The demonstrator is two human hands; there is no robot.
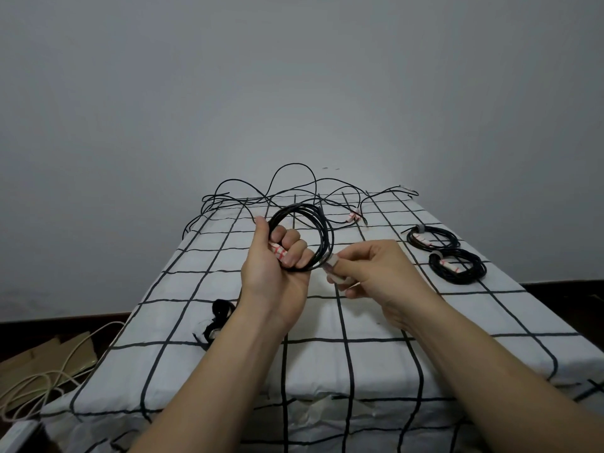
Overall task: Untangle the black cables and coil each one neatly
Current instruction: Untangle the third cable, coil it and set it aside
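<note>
Round black coil [327, 237] stands upright before the tangled cables [287, 191].

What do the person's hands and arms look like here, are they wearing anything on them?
Nothing is worn. The left hand and right hand are bare, with no gloves, rings or bracelets visible. The left forearm and right forearm are bare too, with no sleeve or watch in view before the frame edge. Fingernails look short and unpainted.

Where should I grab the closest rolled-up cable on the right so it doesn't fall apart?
Come from above and pinch the coil at its pale tie. It lies flat on the cloth, and the tie binds the loops there, so they should likely stay together.
</note>
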